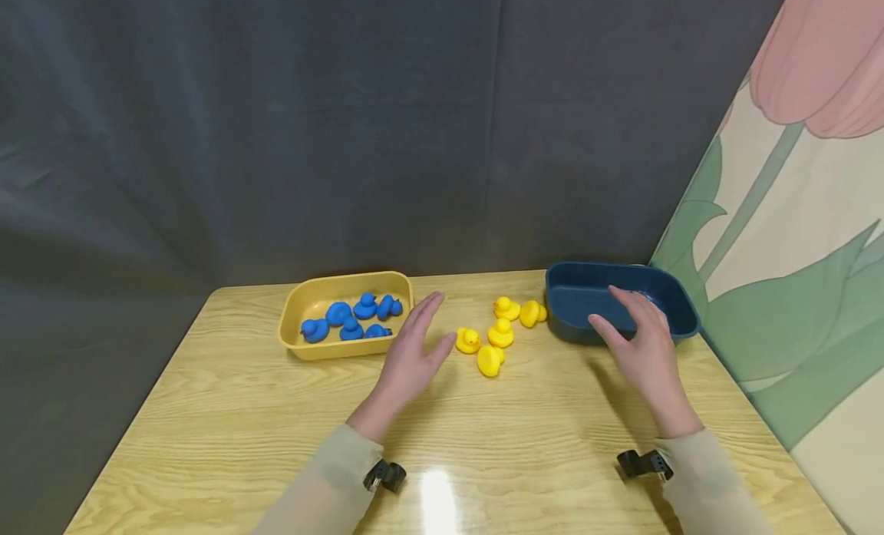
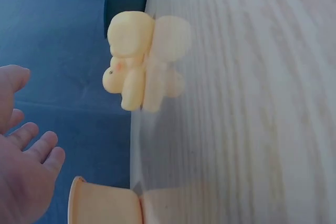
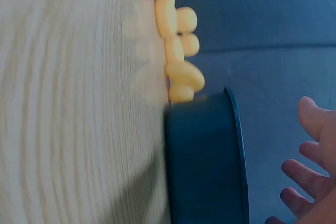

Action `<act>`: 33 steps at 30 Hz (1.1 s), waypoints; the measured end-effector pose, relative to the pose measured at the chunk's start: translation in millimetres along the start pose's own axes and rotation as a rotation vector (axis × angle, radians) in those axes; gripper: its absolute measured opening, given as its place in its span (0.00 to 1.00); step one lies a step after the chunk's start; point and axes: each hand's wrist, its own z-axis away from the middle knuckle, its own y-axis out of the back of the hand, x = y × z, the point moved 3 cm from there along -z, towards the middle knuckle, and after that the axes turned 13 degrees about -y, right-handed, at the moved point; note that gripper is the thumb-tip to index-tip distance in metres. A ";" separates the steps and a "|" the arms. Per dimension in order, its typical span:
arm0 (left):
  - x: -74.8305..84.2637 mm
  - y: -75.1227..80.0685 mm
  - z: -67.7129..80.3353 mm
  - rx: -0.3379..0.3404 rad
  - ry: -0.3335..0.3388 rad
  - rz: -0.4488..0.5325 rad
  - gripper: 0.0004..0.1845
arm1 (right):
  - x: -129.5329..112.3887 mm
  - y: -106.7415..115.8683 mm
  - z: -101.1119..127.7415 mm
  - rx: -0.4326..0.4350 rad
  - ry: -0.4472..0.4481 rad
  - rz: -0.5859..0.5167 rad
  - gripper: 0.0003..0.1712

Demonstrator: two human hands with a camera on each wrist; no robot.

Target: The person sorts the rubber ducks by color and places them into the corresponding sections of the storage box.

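Observation:
Several yellow rubber ducks (image 1: 500,333) lie in a loose group on the wooden table, some upright and some tipped over. To their left stands a yellow bin (image 1: 298,343) with several blue rubber ducks (image 1: 351,329) inside. A dark blue bin (image 1: 580,331) is on their right; the right hand partly hides its inside. My left hand (image 1: 409,358) hovers between the yellow bin and the ducks, fingers extended and holding nothing. Over the front of the dark blue bin hangs my right hand (image 1: 645,358), its fingers spread and nothing in them.
A dark curtain (image 1: 359,136) stands behind the table (image 1: 228,427). On the right, a wall with a painted tulip (image 1: 794,213) runs along the table's edge. Each sleeve carries a small black wrist camera (image 1: 385,475).

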 end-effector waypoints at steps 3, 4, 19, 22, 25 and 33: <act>0.1 -5.2 -1.5 -0.027 -0.002 -0.009 0.37 | 8.7 7.5 -3.4 0.014 -0.022 -0.002 0.37; 0.5 -6.8 -1.9 -0.034 -0.001 -0.007 0.37 | 12.2 10.3 -4.4 0.018 -0.033 -0.003 0.37; -1.4 -23.2 -6.9 -0.101 0.006 0.017 0.35 | 56.4 39.1 -20.1 0.104 -0.144 0.012 0.38; -4.5 -26.5 -8.3 -0.117 0.010 0.006 0.36 | 64.6 40.5 -21.2 0.125 -0.165 0.017 0.39; -8.5 -29.7 -9.9 -0.129 0.016 -0.011 0.36 | 72.2 41.3 -21.9 0.126 -0.193 0.017 0.40; -20.1 -40.6 -17.5 -0.181 0.046 -0.028 0.38 | 95.2 37.6 -19.5 0.037 -0.324 -0.081 0.46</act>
